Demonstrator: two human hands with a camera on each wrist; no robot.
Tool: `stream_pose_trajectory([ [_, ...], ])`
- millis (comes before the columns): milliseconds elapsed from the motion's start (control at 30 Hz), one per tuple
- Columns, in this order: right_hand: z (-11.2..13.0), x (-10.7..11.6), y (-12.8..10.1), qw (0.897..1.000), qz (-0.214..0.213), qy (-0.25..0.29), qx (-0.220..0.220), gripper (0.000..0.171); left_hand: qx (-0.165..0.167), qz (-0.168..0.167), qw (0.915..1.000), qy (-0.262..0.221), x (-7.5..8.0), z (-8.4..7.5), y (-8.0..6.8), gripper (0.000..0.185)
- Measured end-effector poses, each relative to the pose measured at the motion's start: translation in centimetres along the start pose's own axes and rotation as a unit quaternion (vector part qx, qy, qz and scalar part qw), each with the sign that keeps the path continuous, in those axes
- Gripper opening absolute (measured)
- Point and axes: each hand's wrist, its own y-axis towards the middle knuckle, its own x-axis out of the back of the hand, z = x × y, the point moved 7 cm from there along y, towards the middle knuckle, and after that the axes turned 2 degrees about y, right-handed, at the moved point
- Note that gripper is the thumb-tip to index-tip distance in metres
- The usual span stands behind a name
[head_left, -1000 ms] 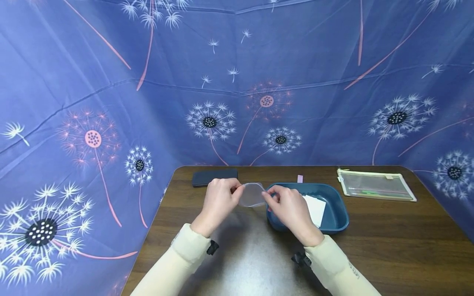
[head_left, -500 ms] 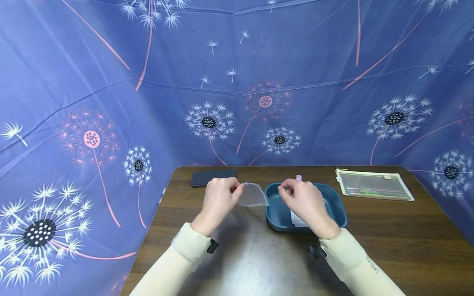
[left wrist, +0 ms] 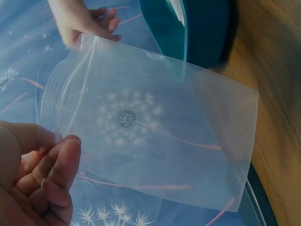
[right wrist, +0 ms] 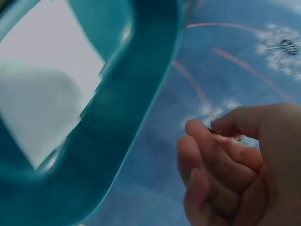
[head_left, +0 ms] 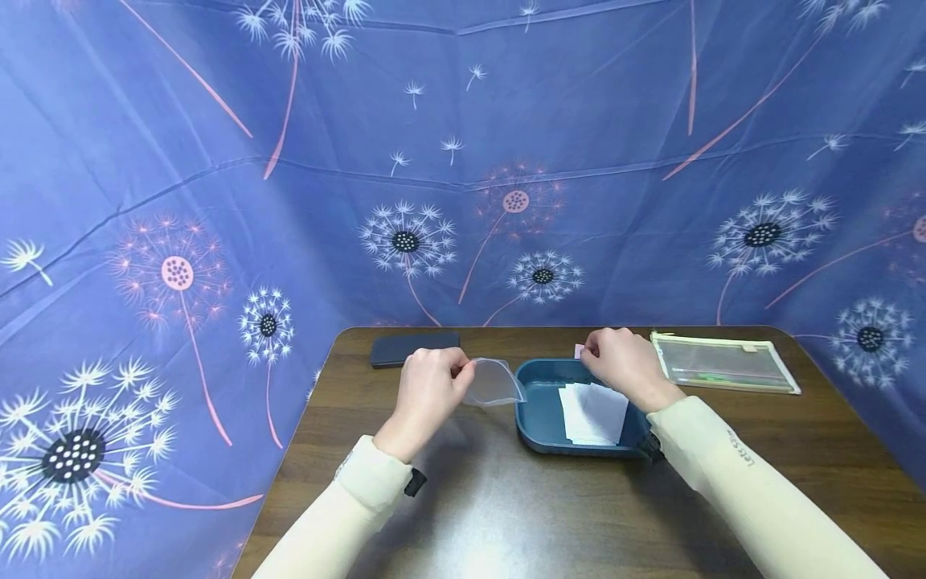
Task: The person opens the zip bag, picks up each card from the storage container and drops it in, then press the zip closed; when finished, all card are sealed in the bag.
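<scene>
My left hand (head_left: 432, 394) pinches a clear zip-top plastic bag (left wrist: 155, 122) by one end, at its ridged closure. The bag hangs flat in the air, its other end reaching the left rim of a teal plastic basin (head_left: 550, 444). Above the basin's far right side is my right hand (head_left: 628, 366), fingers loosely bent. No object shows between its fingertips in the right wrist view. White paper sheets (head_left: 593, 416) lie in a loose stack inside the basin. A small pink piece (head_left: 578, 351) sits just behind the basin, close to the right fingertips.
A dark flat case (head_left: 405, 349) lies at the back left of the wooden table (head_left: 463, 515). To the back right is a see-through zip pouch (head_left: 723, 363) with yellow edges. A blue dandelion-print cloth (head_left: 463, 161) hangs behind the table.
My right hand has let go of the bag and moved right, across the basin to its far side. The papers now show more fully. My left hand keeps its hold in place.
</scene>
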Motion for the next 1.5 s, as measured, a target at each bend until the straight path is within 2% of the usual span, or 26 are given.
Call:
stream_pose_trajectory([
  [167,-2.5,-1.8,1.4,0.996,0.078,-0.032,-0.023,0.018,0.003,0.004,1.0,-0.001,0.0,0.0,-0.1,0.015],
  [333,-4.4,-3.8,1.9,0.985,0.151,-0.062,-0.048,0.012,0.001,0.008,1.0,-0.002,-0.1,-0.1,-0.2,0.016],
  [500,-5.1,-5.1,1.5,0.974,0.194,-0.099,-0.069,0.005,-0.002,0.005,1.0,-0.006,-0.1,-0.2,-0.2,0.015],
  [667,-5.5,-6.2,0.8,0.967,0.207,-0.12,-0.087,0.037,-0.004,0.007,1.0,-0.003,0.0,-0.4,-0.2,0.015],
  [833,-5.8,-7.1,0.4,0.963,0.219,-0.118,-0.104,0.056,-0.006,0.008,0.9999,-0.005,0.1,-0.5,-0.3,0.017],
  [1200,-6.1,-8.0,0.1,0.963,0.214,-0.138,-0.085,0.059,-0.007,0.011,0.9999,0.0,0.1,-0.6,-0.3,0.016],
  [1500,-6.4,-7.7,-0.2,0.973,0.166,-0.153,-0.047,0.058,-0.003,0.009,1.0,0.002,0.1,-0.4,-0.3,0.015],
])
